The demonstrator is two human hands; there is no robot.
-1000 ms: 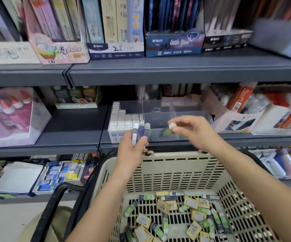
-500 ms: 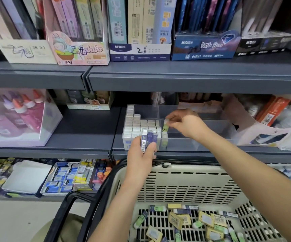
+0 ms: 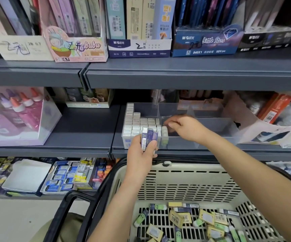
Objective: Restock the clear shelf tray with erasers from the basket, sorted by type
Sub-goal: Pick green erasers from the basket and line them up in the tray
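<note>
The right hand [image 3: 185, 129] reaches into the middle compartment of the clear tray [image 3: 207, 110], fingers curled beside a green eraser [image 3: 164, 135] that stands against the left divider; whether it pinches or merely touches the eraser cannot be told. The left hand [image 3: 141, 152] grips several purple-sleeved erasers [image 3: 150, 137] upright at the tray's front wall, likely queued for the packed rows of erasers [image 3: 137, 123] in the left compartment. To the right the middle compartment lies open. Below, the basket [image 3: 185, 182] holds loose mixed erasers [image 3: 202, 222].
</note>
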